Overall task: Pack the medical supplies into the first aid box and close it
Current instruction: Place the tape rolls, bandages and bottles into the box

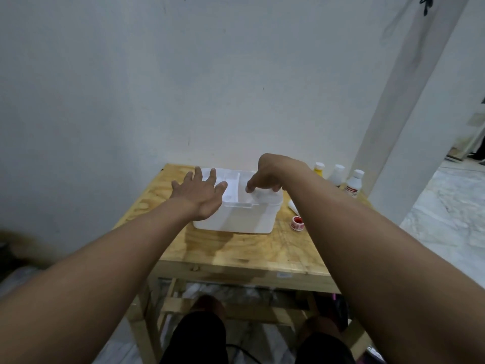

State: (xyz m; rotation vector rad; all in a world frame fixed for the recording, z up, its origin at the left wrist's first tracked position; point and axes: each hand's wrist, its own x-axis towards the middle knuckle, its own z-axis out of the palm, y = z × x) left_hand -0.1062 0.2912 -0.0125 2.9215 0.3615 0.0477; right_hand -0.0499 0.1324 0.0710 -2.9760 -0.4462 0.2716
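The white first aid box (237, 216) sat near the back of the plywood table (236, 248), close to the wall. My left hand (199, 193) was spread wide, fingers apart and palm down, over the box's left end, gripping nothing. My right hand (267, 174) hung over the right part of the box top with its fingers curled downward, the tips touching a white piece there; I could not tell whether they pinched it or only pressed on it. To the right of the box lay a red-and-white tape roll (298, 223). Behind it, near the table's far right corner, stood three white-capped bottles (354, 183), one of them yellow (319, 170).
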